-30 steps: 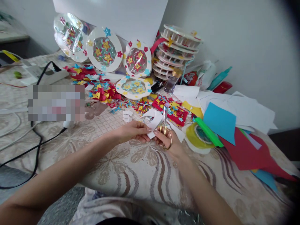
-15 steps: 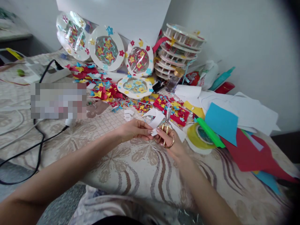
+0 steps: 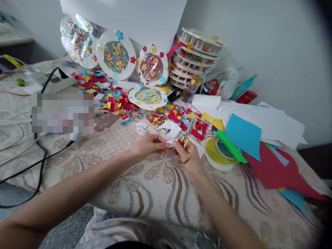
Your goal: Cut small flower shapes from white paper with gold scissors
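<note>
Two hands (image 3: 147, 146), perhaps one paper slip (image 3: 171, 142)

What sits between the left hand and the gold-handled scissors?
Head view: a small white paper piece, pinched by the left hand, then the thumb of the right hand, holding the scissors.

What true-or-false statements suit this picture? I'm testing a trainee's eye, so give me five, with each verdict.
1. The right hand holds scissors. True.
2. The left hand holds red paper. False: it pinches a piece of white paper.
3. The jar's lid is red. False: it is gold-coloured.
4. The blue sheet partly covers the red sheet. True.
5. The yellow tape is left of both hands. False: it is to their right.
</note>
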Available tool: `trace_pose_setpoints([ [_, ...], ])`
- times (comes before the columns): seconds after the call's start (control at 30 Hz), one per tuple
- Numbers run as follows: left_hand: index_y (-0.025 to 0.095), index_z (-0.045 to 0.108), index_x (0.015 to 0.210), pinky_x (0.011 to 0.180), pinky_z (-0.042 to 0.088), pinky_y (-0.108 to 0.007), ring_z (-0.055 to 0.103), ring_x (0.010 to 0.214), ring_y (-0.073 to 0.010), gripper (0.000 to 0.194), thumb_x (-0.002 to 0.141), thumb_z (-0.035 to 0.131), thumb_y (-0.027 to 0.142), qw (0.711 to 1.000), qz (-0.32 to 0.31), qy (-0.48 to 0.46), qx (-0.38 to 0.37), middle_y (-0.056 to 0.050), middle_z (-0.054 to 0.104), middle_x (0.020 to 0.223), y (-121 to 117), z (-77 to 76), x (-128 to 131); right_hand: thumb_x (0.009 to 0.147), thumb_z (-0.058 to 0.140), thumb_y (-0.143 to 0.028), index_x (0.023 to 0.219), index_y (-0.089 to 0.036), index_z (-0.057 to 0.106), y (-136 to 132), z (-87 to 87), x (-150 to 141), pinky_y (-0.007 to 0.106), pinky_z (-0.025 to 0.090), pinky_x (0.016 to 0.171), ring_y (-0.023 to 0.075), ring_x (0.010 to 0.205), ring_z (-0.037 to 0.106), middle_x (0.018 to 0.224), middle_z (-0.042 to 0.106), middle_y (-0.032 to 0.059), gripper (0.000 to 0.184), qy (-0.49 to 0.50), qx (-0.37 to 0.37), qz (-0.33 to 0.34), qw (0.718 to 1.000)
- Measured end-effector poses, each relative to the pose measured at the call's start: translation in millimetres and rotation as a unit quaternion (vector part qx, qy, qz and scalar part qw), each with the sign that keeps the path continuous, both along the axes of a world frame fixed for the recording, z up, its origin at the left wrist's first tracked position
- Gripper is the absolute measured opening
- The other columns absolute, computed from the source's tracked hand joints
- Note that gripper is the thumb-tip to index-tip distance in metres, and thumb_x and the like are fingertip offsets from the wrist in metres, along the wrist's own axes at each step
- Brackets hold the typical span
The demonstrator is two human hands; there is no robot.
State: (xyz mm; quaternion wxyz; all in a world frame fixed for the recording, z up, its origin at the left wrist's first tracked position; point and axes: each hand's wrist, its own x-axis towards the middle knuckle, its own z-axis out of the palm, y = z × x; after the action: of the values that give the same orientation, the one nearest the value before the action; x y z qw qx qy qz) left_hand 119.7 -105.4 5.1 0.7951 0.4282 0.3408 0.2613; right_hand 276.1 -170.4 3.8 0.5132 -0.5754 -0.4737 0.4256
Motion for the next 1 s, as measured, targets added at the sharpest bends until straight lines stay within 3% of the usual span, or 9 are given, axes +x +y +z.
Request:
trace_pose_setpoints([
  [0.1, 0.010, 0.065, 0.070, 0.060, 0.047, -0.019, 0.060, 0.057, -0.0075, 0.028, 0.061, 0.081, 0.031, 1.000, 0.013, 0.012, 0.023, -0.003, 0.068, 0.065, -2, -0.1, 2, 0.082, 0.059, -0.047, 0.082, -0.019, 0.055, 0, 1.2, -1, 0.024, 0.036, 0.052, 0.0114, 0.055, 0.048, 0.061, 0.052, -0.0032, 0.028, -0.052, 0.013, -0.008, 0.999],
  [0.23, 0.011, 0.064, 0.069, 0.058, 0.045, -0.019, 0.058, 0.056, -0.0072, 0.023, 0.064, 0.079, 0.028, 0.999, 0.024, 0.006, 0.042, -0.003, 0.067, 0.064, 0, 3.4, -1, 0.083, 0.054, -0.053, 0.083, -0.019, 0.054, 0, 2.8, 2, 0.024, 0.038, 0.054, 0.0117, 0.056, 0.049, 0.062, 0.051, -0.0030, 0.033, -0.028, 0.014, 0.004, 1.000],
  [0.37, 0.010, 0.063, 0.069, 0.057, 0.045, -0.020, 0.058, 0.055, -0.0070, 0.024, 0.064, 0.079, 0.027, 0.997, 0.045, -0.016, 0.056, -0.002, 0.066, 0.063, 10, 8.8, -9, 0.087, 0.041, -0.061, 0.084, -0.019, 0.056, -3, 4.8, 11, 0.024, 0.037, 0.051, 0.0115, 0.056, 0.050, 0.064, 0.050, -0.0022, 0.045, -0.024, -0.018, 0.097, 0.995],
  [0.53, 0.009, 0.063, 0.073, 0.064, 0.049, -0.022, 0.064, 0.063, -0.0103, 0.026, 0.064, 0.079, 0.028, 0.997, 0.046, -0.022, 0.055, -0.006, 0.070, 0.069, 17, 12.5, -17, 0.086, 0.039, -0.064, 0.081, -0.019, 0.058, -10, 7.2, 15, 0.024, 0.035, 0.050, 0.0121, 0.053, 0.047, 0.059, 0.049, -0.0022, 0.049, -0.113, -0.064, 0.162, 0.978],
  [0.67, 0.009, 0.062, 0.073, 0.075, 0.053, -0.027, 0.068, 0.075, -0.0147, 0.026, 0.065, 0.079, 0.026, 0.997, 0.051, -0.042, 0.032, -0.008, 0.072, 0.078, 17, 14.0, -16, 0.085, 0.039, -0.065, 0.079, -0.019, 0.057, -12, 8.2, 10, 0.025, 0.036, 0.050, 0.0122, 0.052, 0.043, 0.057, 0.048, -0.0023, 0.050, -0.128, -0.076, 0.170, 0.974],
  [1.0, 0.008, 0.061, 0.072, 0.076, 0.054, -0.026, 0.070, 0.077, -0.0157, 0.019, 0.069, 0.076, 0.020, 0.997, 0.045, -0.055, 0.023, -0.011, 0.073, 0.082, 21, 11.9, -17, 0.081, 0.044, -0.067, 0.074, -0.018, 0.058, -14, 13.3, 5, 0.025, 0.035, 0.049, 0.0114, 0.049, 0.041, 0.055, 0.047, -0.0032, 0.051, -0.121, -0.073, 0.168, 0.975],
])
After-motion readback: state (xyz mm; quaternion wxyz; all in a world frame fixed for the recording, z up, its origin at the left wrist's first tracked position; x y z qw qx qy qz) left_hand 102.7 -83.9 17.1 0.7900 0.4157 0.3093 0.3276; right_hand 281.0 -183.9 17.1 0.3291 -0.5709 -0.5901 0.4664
